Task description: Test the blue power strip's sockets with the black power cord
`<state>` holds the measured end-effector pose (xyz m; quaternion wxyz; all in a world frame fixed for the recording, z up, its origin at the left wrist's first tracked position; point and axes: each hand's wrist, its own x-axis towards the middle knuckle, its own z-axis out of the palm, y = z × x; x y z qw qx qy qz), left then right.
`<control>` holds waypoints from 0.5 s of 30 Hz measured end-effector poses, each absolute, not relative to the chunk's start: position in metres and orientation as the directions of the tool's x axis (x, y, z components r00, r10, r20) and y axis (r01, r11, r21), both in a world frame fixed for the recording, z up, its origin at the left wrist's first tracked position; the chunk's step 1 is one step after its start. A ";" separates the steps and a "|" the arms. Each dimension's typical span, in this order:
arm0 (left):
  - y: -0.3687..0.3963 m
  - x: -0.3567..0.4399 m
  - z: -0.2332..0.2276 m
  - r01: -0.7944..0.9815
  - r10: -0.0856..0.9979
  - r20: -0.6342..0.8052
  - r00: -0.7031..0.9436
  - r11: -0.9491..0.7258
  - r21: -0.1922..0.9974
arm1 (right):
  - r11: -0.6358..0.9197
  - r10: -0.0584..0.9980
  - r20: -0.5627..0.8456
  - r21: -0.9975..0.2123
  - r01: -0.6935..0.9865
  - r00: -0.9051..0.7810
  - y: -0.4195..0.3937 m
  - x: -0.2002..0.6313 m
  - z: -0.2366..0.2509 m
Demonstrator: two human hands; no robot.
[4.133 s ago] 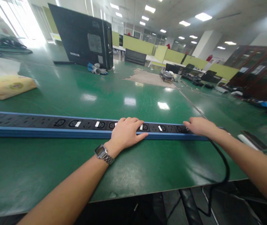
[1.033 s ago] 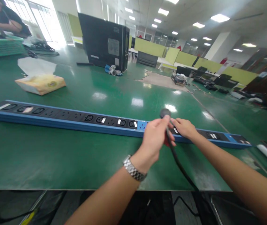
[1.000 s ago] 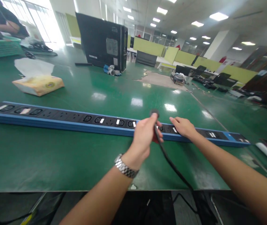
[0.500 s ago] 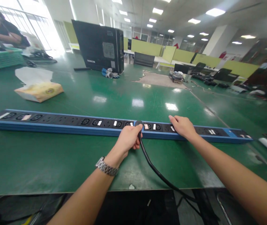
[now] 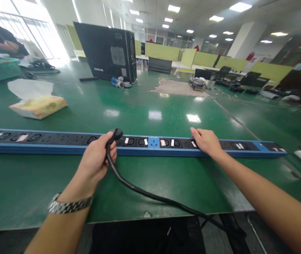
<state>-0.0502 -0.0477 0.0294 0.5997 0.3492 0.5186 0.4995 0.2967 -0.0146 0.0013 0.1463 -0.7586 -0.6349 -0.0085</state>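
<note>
A long power strip (image 5: 140, 151) with a blue casing and black sockets runs across the green table. One blue socket (image 5: 154, 142) shows in its middle. My left hand (image 5: 94, 158), wearing a metal watch, is closed on a black plug (image 5: 117, 133) held over the strip left of that socket. The plug's prongs are hidden, so I cannot tell whether it touches the strip. Its thick black cable (image 5: 140, 191) curves down past the table's front edge. My right hand (image 5: 206, 141) grips the strip's right part, its fingers partly hidden.
A tissue pack (image 5: 39, 107) lies back left. Behind stand a black computer tower (image 5: 103, 53) and a pair of gloves (image 5: 121, 83). At far left a person (image 5: 1, 40) is beside a green basket (image 5: 1, 70). A metal device (image 5: 198, 83) sits further back.
My left hand has lifted the plug off the blue middle socket and carried it left along the strip. The cable stretches further left. My right hand stays on the strip.
</note>
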 end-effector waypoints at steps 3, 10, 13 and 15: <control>-0.047 -0.068 0.020 -0.068 0.955 -0.281 -0.090 0.276 0.959 | -0.152 0.961 0.200 -0.194 0.969 0.191 -0.014 0.297 0.000; -0.041 -0.065 0.024 0.143 0.977 -0.193 -0.095 0.205 0.968 | -0.148 0.957 0.222 -0.177 0.973 0.186 -0.015 0.298 0.000; -0.041 -0.069 0.025 0.235 0.985 -0.150 -0.090 0.168 0.957 | -0.159 0.956 0.218 -0.172 0.972 0.195 -0.015 0.298 -0.001; -0.043 -0.074 0.024 0.269 0.984 -0.165 -0.066 0.176 0.947 | -0.165 0.956 0.215 -0.165 0.973 0.198 -0.014 0.298 -0.001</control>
